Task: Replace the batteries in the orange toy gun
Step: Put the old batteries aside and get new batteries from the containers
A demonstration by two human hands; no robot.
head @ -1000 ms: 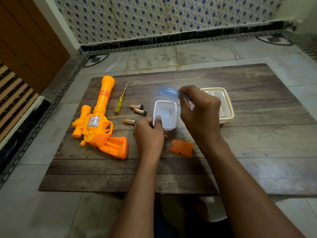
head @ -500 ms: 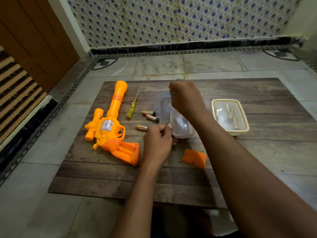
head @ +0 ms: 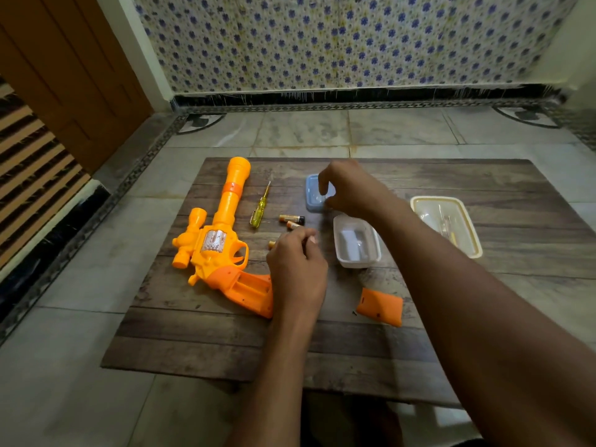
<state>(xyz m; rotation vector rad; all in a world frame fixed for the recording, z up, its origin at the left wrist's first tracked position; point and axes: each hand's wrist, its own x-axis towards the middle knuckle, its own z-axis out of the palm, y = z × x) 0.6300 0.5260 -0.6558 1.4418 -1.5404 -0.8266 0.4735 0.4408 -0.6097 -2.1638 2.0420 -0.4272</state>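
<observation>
The orange toy gun (head: 222, 250) lies on the left of the wooden board (head: 322, 350), its grip's battery bay open and facing up. Its orange battery cover (head: 380, 306) lies apart, front right. Three small batteries lie near the middle: one (head: 291, 218) in full view, two (head: 292, 224) (head: 272, 244) partly hidden by my left hand (head: 296, 266), whose fingers are curled together with nothing seen in them. My right hand (head: 350, 188) arches over a blue lid (head: 312, 198) lying flat on the board, fingers apart. A white tub (head: 356, 241) stands uncovered.
A yellow-handled screwdriver (head: 259, 208) lies between the gun barrel and the batteries. A cream-rimmed container (head: 446, 224) with small items inside stands at the right. The board rests on a tiled floor, with a wooden door at the left.
My right hand carried the blue lid off the white tub and set it down behind it. My left hand let go of the tub and moved left over the batteries.
</observation>
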